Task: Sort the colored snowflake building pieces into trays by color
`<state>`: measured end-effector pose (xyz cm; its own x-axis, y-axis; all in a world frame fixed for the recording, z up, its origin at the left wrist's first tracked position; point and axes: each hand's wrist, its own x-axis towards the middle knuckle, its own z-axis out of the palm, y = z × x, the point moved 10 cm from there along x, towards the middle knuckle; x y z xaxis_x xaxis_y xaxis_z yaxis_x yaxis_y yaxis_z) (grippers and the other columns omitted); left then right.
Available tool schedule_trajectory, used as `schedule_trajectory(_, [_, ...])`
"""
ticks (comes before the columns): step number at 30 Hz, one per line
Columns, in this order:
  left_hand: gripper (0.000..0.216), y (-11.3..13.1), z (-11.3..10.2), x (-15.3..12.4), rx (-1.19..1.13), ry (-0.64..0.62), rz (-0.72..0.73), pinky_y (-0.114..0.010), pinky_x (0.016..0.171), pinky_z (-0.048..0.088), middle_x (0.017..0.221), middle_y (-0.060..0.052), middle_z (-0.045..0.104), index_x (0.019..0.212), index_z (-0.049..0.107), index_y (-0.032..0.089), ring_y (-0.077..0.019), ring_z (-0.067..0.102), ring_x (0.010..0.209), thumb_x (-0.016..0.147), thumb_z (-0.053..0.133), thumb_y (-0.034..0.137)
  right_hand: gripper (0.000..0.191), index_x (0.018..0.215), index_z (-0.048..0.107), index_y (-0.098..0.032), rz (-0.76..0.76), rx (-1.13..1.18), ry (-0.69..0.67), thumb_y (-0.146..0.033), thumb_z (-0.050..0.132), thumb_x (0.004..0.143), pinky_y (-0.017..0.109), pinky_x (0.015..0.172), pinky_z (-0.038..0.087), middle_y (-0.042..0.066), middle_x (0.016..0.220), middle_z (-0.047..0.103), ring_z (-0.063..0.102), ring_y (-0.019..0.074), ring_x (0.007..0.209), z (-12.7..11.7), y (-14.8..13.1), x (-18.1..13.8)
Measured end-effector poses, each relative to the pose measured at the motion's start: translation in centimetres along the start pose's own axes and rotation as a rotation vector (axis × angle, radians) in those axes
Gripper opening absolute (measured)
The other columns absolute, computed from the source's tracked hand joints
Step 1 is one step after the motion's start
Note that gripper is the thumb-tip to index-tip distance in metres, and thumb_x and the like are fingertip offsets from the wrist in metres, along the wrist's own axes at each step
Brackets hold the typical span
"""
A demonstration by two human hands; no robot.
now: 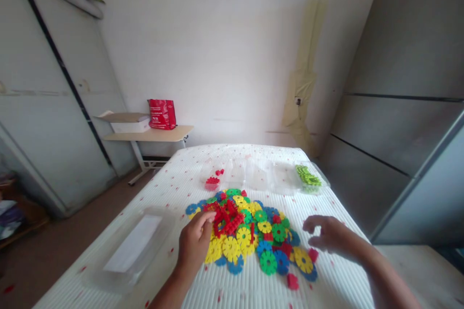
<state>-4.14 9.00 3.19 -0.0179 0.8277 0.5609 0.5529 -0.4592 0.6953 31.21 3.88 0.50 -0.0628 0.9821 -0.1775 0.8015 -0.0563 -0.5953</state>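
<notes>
A mixed heap of round notched plastic discs in yellow (pixel 231 249), green (pixel 268 263) and blue (pixel 282 261) lies on the bed. Red toy blocks (pixel 232 224) are piled on the heap's left part. My left hand (pixel 195 239) is at that side, fingers curled and pressed together against the red blocks; what they grip is hidden. To the right of the heap, my right hand (pixel 328 234) hovers with thumb and fingers apart and nothing between them. One loose red block (pixel 292 281) lies at the heap's near edge.
Beyond the heap stands a clear compartment tray (pixel 268 178), with red blocks (pixel 212 183) in its left end and light-green pieces (pixel 307 176) in its right. A clear lid with a white label (pixel 134 244) lies at left. A side table (pixel 163 134) holds a red bag (pixel 162 114).
</notes>
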Motion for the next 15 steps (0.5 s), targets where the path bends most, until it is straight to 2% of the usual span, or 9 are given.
schedule_trajectory(3, [0.023, -0.6, -0.4, -0.1, 0.054, 0.044, 0.031, -0.024, 0.07, 0.053, 0.081, -0.003, 0.072, 0.083, 0.068, 0.02, -0.0162, 0.067, 0.074, 0.079, 0.046, 0.027, 0.027, 0.087, 0.065, -0.021, -0.025, -0.043, -0.006, -0.014, 0.059, 0.061, 0.015, 0.045, 0.04, 0.003, 0.093, 0.064, 0.059, 0.0094, 0.06, 1.3, 0.1, -1.0])
schedule_trajectory(6, [0.023, -0.6, -0.2, -0.2, 0.062, 0.054, 0.058, -0.024, 0.071, 0.053, 0.082, -0.003, 0.072, 0.084, 0.067, 0.02, -0.016, 0.067, 0.076, 0.08, 0.045, 0.026, 0.019, 0.075, 0.062, -0.018, -0.037, -0.085, -0.056, -0.009, 0.053, 0.061, 0.014, 0.045, 0.037, 0.001, 0.082, 0.064, 0.057, 0.0081, 0.058, 2.5, -0.2, -1.2])
schedule_trajectory(8, [0.024, -0.3, 0.2, -0.3, 0.047, 0.045, 0.082, -0.024, 0.072, 0.053, 0.083, -0.003, 0.072, 0.085, 0.067, 0.02, -0.0159, 0.067, 0.077, 0.08, 0.044, 0.025, 0.016, 0.072, 0.06, -0.017, 0.0, -0.092, -0.066, -0.009, 0.049, 0.064, 0.014, 0.042, 0.035, 0.0, 0.077, 0.063, 0.054, 0.0067, 0.052, 2.3, -0.4, -0.8])
schedule_trajectory(10, [0.024, -0.2, 0.5, -0.5, 0.026, 0.031, 0.093, -0.025, 0.072, 0.053, 0.083, -0.003, 0.072, 0.086, 0.067, 0.021, -0.0159, 0.067, 0.077, 0.08, 0.044, 0.024, 0.015, 0.074, 0.06, -0.017, -0.029, -0.118, 0.02, -0.012, 0.047, 0.069, 0.016, 0.045, 0.037, 0.001, 0.074, 0.064, 0.055, 0.0079, 0.054, 0.7, -1.6, -0.1])
schedule_trajectory(12, [0.024, -0.1, 0.7, -0.6, -0.001, 0.024, 0.084, -0.025, 0.073, 0.053, 0.084, -0.003, 0.072, 0.085, 0.068, 0.021, -0.0164, 0.067, 0.078, 0.079, 0.044, 0.023, 0.017, 0.077, 0.061, -0.018, -0.132, -0.149, 0.137, -0.014, 0.046, 0.072, 0.018, 0.054, 0.041, 0.002, 0.075, 0.064, 0.058, 0.0111, 0.063, -0.9, -4.0, 0.7])
schedule_trajectory(15, [0.023, -0.3, 0.8, -0.6, -0.059, 0.008, 0.034, -0.026, 0.075, 0.051, 0.084, -0.003, 0.072, 0.084, 0.069, 0.024, -0.0173, 0.066, 0.08, 0.076, 0.048, 0.021, 0.023, 0.082, 0.064, -0.019, -0.26, -0.183, 0.233, -0.015, 0.042, 0.077, 0.023, 0.068, 0.043, 0.004, 0.083, 0.066, 0.06, 0.0143, 0.076, -1.6, -7.3, 1.8])
